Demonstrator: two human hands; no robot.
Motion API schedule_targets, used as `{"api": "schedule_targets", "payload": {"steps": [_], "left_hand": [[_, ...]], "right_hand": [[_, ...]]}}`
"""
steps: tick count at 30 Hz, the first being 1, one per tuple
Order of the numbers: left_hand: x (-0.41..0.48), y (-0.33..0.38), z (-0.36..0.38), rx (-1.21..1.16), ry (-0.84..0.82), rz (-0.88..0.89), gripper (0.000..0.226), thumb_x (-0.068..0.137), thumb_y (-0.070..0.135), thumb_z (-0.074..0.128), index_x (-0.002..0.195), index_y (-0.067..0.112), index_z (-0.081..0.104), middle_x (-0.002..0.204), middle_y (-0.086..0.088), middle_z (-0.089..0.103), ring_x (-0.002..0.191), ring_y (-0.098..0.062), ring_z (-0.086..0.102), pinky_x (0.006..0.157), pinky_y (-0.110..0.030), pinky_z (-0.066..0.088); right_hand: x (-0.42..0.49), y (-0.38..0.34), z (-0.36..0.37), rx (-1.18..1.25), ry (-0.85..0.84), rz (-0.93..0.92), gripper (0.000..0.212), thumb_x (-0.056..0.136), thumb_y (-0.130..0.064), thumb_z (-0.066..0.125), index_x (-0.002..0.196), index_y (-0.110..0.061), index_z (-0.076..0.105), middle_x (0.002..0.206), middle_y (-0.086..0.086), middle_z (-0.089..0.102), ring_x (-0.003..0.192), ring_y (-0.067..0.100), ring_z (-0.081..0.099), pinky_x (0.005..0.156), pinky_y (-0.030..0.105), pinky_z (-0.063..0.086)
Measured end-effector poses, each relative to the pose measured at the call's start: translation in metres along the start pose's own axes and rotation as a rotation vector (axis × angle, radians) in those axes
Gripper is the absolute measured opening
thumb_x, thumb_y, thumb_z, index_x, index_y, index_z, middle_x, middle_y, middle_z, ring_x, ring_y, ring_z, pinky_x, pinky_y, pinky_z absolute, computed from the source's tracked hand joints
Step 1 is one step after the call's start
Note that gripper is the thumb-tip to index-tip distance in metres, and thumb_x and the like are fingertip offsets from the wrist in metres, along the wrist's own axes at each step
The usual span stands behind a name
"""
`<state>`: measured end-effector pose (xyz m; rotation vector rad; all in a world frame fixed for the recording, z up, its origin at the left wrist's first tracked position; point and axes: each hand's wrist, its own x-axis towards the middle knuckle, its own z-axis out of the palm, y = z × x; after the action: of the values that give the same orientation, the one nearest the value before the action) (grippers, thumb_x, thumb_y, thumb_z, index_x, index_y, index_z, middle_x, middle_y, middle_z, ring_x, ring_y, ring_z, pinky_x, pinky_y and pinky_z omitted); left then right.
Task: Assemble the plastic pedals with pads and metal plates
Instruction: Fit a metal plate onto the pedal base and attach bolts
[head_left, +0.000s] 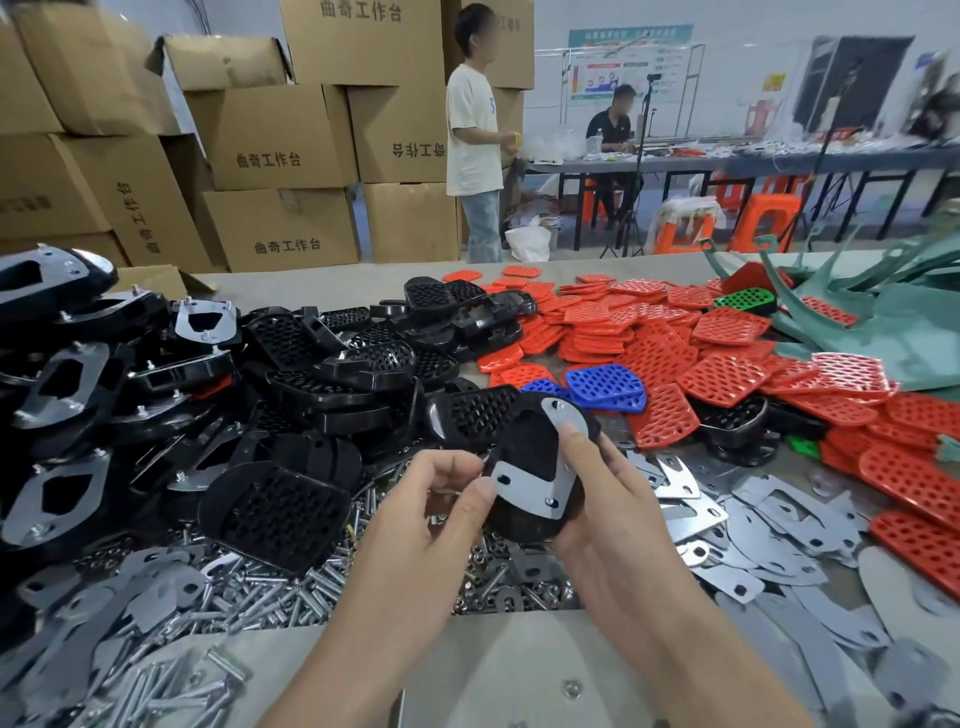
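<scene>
Bolts (270, 597) lie in a heap on the worktop (509, 670), and one black plastic pedal (524, 457) is held up in the air just above them. The right hand (608, 499) grips this pedal from the side and from under. Its first finger lies on the shiny metal plate (524, 491) that sits on the pedal's back. The left hand (441, 499) pinches a small thin piece (485, 464) between thumb and finger, right by the plate's near left corner. It is too small to name for sure, but it may be a bolt.

I think the pedal is light and hard, so it will not bend when squeezed. Its thick round rim looks like the best place to hold it. The plate looks thin, stiff and smooth, so it could slide off its holes. A finger pressing it flat should keep it in place. The small piece would be easy to drop, so only fingertips will do.

More black pedals (311, 374) are piled to the left, red pads (727, 374) and a few blue pads (605, 382) lie behind, and loose plates (779, 535) lie to the right
</scene>
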<state>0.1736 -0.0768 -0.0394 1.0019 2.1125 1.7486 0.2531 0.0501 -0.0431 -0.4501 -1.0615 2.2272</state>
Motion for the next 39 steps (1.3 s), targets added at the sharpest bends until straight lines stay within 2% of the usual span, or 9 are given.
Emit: {"api": "schedule_targets", "payload": {"steps": [4,7,9,18,23,28,32,35,39], "left_hand": [[-0.001,-0.001,-0.001,-0.003,-0.019,-0.005,0.011,0.096,0.033,0.061,0.098,0.043,0.065,0.101,0.016,0.072,0.089,-0.008,0.069,0.084,-0.037,0.058],[-0.001,-0.004,0.000,-0.018,-0.009,-0.068,0.009,0.097,0.032,0.062,0.096,0.038,0.068,0.093,0.015,0.075,0.082,-0.006,0.073,0.070,-0.015,0.052],[-0.001,-0.005,0.002,-0.044,-0.004,-0.124,0.007,0.096,0.034,0.063,0.097,0.034,0.070,0.089,0.014,0.076,0.081,-0.002,0.073,0.066,-0.011,0.048],[-0.002,0.002,0.004,-0.098,0.072,-0.108,0.008,0.089,0.030,0.071,0.084,0.031,0.076,0.079,0.017,0.073,0.073,0.004,0.066,0.063,-0.003,0.042],[-0.003,0.004,0.009,-0.002,0.114,-0.022,0.007,0.092,0.025,0.068,0.088,0.026,0.073,0.101,0.024,0.069,0.094,0.013,0.061,0.075,0.001,0.040],[-0.003,0.002,0.008,-0.027,0.065,-0.058,0.008,0.094,0.028,0.065,0.093,0.028,0.073,0.095,0.016,0.073,0.089,-0.004,0.067,0.081,-0.020,0.050],[-0.002,0.002,0.009,-0.003,0.077,-0.067,0.009,0.094,0.028,0.065,0.089,0.032,0.072,0.093,0.023,0.070,0.085,-0.004,0.069,0.073,-0.012,0.048],[-0.002,0.003,0.011,0.002,0.105,-0.102,0.011,0.094,0.025,0.065,0.088,0.032,0.071,0.097,0.027,0.068,0.088,-0.006,0.070,0.080,-0.020,0.053],[-0.002,0.004,0.019,0.010,0.164,-0.188,0.018,0.097,0.018,0.062,0.087,0.032,0.067,0.100,0.010,0.070,0.095,-0.014,0.069,0.089,-0.030,0.050]], "right_hand": [[-0.002,0.000,-0.001,-0.027,-0.081,-0.012,0.035,0.093,-0.026,0.061,0.125,-0.013,0.066,0.117,0.013,0.076,0.104,0.029,0.075,0.084,0.044,0.064],[-0.003,0.001,-0.001,-0.097,-0.076,-0.048,0.036,0.085,-0.027,0.068,0.119,-0.016,0.069,0.116,0.015,0.076,0.100,0.032,0.075,0.092,0.061,0.056],[-0.003,0.003,0.000,-0.156,-0.034,-0.087,0.028,0.088,-0.026,0.068,0.115,-0.018,0.070,0.114,0.015,0.076,0.103,0.038,0.072,0.098,0.071,0.048],[-0.002,0.008,-0.003,-0.230,-0.044,-0.137,0.015,0.102,-0.027,0.059,0.109,-0.033,0.071,0.115,0.006,0.077,0.110,0.029,0.072,0.103,0.061,0.051],[0.000,0.008,-0.004,-0.277,-0.032,-0.129,0.013,0.102,-0.029,0.059,0.107,-0.035,0.070,0.113,0.005,0.077,0.108,0.028,0.073,0.102,0.062,0.052],[0.000,0.006,-0.005,-0.246,-0.027,-0.104,0.016,0.102,-0.026,0.059,0.105,-0.034,0.072,0.112,0.005,0.078,0.106,0.028,0.074,0.097,0.057,0.056],[0.001,0.006,-0.006,-0.224,-0.058,-0.086,0.017,0.100,-0.028,0.059,0.112,-0.033,0.070,0.113,0.003,0.078,0.105,0.025,0.075,0.087,0.043,0.060],[0.001,0.006,-0.007,-0.205,-0.102,-0.050,0.032,0.087,-0.037,0.065,0.117,-0.031,0.068,0.113,0.003,0.078,0.105,0.025,0.075,0.077,0.036,0.060],[0.003,0.012,-0.008,-0.254,-0.083,-0.070,0.017,0.091,-0.038,0.066,0.107,-0.040,0.071,0.118,-0.001,0.076,0.112,0.022,0.071,0.088,0.042,0.055]]}}
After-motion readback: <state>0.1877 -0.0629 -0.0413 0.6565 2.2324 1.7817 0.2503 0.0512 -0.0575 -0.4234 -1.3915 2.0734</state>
